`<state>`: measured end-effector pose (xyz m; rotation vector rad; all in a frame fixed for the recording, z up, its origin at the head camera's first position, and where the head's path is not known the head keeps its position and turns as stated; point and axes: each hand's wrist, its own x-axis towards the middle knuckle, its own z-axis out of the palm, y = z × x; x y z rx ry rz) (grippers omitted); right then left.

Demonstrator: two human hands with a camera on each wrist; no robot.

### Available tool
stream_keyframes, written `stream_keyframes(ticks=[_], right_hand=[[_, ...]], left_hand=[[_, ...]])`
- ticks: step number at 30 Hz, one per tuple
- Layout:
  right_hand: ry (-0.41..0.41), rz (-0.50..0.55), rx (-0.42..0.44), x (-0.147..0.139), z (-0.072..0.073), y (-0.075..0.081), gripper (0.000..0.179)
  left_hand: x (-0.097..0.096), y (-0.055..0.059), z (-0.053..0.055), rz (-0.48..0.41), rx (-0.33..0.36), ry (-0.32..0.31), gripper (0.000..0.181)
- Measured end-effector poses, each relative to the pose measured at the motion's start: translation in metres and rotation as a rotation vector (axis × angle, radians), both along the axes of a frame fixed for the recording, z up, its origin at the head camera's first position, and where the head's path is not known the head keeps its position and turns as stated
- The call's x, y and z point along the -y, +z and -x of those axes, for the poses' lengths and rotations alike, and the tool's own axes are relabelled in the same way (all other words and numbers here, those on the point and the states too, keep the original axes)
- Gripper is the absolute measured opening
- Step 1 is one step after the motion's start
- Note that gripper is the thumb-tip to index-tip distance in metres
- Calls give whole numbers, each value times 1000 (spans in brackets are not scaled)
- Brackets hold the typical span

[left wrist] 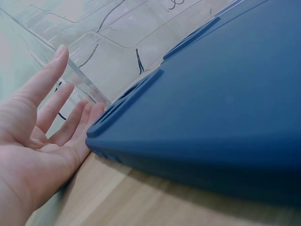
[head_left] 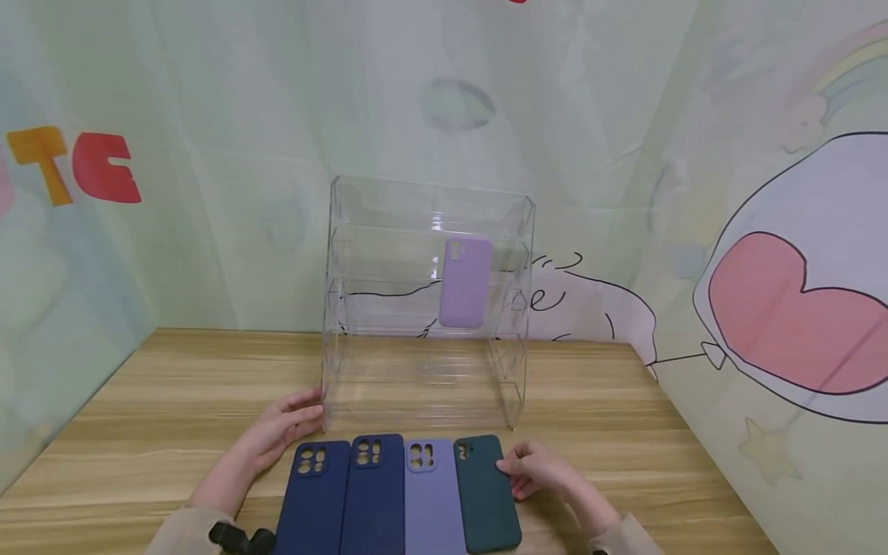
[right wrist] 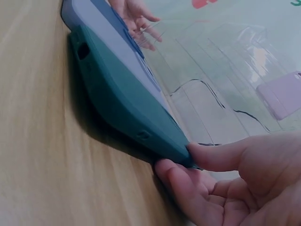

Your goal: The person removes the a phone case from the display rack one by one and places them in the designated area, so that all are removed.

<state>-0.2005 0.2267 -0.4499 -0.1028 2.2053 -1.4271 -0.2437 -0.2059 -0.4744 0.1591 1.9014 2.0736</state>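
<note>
My right hand (head_left: pixel 537 466) pinches the upper right edge of a dark green phone case (head_left: pixel 489 505), thumb on top and fingers beneath, as the right wrist view shows. My left hand (head_left: pixel 276 430) has its fingers extended, fingertips right at the lower left side of a clear acrylic display rack (head_left: pixel 513 397). Left of the green case lie a lavender phone case (head_left: pixel 434 509), a navy phone case (head_left: pixel 375 501) and another navy phone case (head_left: pixel 314 505), side by side. On the rack, a pale purple phone case (head_left: pixel 466 287) leans upright toward the right.
The wood-grain table (head_left: pixel 208 370) runs back to a printed curtain (head_left: pixel 236 154) behind the rack. The rack's tiers rise just beyond the row of cases. A black wrist strap mount (head_left: pixel 239 538) sits at my left sleeve.
</note>
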Motion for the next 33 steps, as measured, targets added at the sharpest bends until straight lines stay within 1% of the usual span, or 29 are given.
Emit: stream_keyframes(ticks=[9,19,26,33], right_hand=[[57,-51,7,-2,5,6,19],[120,-133,11,-2,9,17,20],[148,-171,-30,-3,13,34,25],[195,-214,-53,1,21,59,29]], left_hand=[[0,0,0,-3,3,4,75],[-1,0,-1,-8,3,12,75],[-2,1,-2,-18,4,12,75],[-2,1,-1,-16,0,16,76]])
